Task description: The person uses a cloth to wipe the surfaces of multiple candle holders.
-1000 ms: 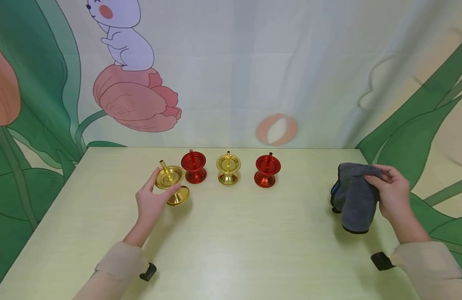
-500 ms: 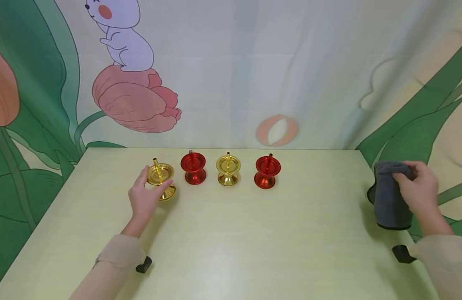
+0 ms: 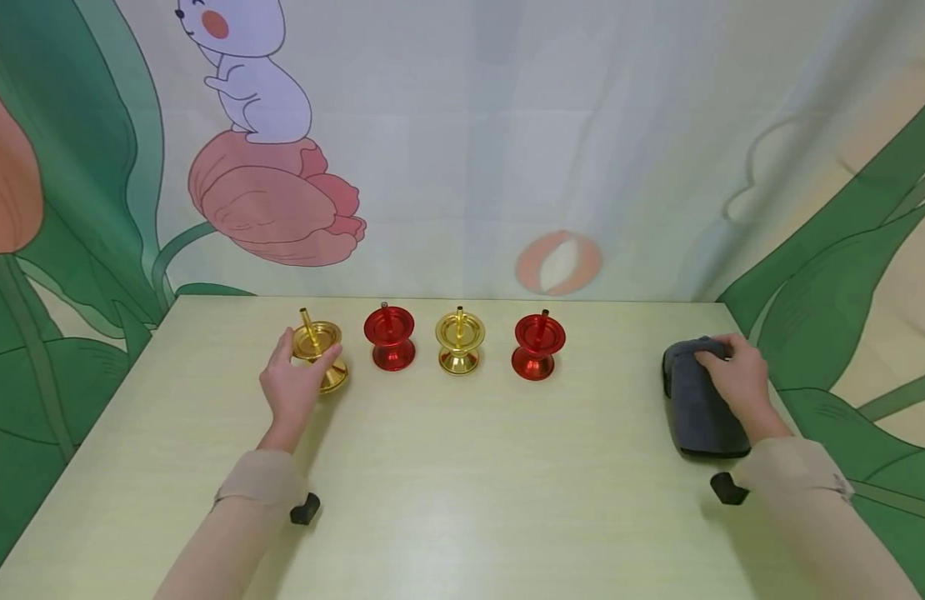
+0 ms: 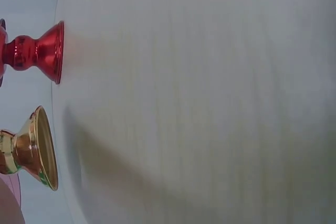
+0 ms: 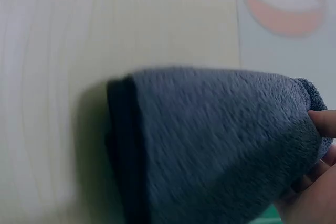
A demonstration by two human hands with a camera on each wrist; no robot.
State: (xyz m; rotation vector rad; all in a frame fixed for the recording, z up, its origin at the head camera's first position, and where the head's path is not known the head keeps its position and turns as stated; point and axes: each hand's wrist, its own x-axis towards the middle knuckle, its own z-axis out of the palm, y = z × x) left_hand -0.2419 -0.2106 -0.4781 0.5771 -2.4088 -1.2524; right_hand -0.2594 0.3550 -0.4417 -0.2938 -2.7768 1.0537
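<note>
My left hand [image 3: 293, 387] grips a gold candle holder [image 3: 317, 340] between thumb and fingers at the left end of a row. In the left wrist view its flared foot [image 4: 44, 148] is tilted, with a shadow on the table beside it. A red candle holder [image 3: 390, 333] stands just to its right, then another gold candle holder [image 3: 459, 342] and another red candle holder [image 3: 537, 343], all upright. My right hand [image 3: 740, 379] pinches the top of a folded dark grey cloth [image 3: 702, 408] near the table's right edge. Black edging [image 5: 126, 145] runs along its lower end.
The pale wooden table [image 3: 477, 475] ends at the back against a printed curtain [image 3: 462, 167] with plants and a white animal. The standing candle holders are close to that back edge.
My left hand has carried the gold candle holder leftward and slightly back, away from the red one. The cloth went right, then came back left with my right hand.
</note>
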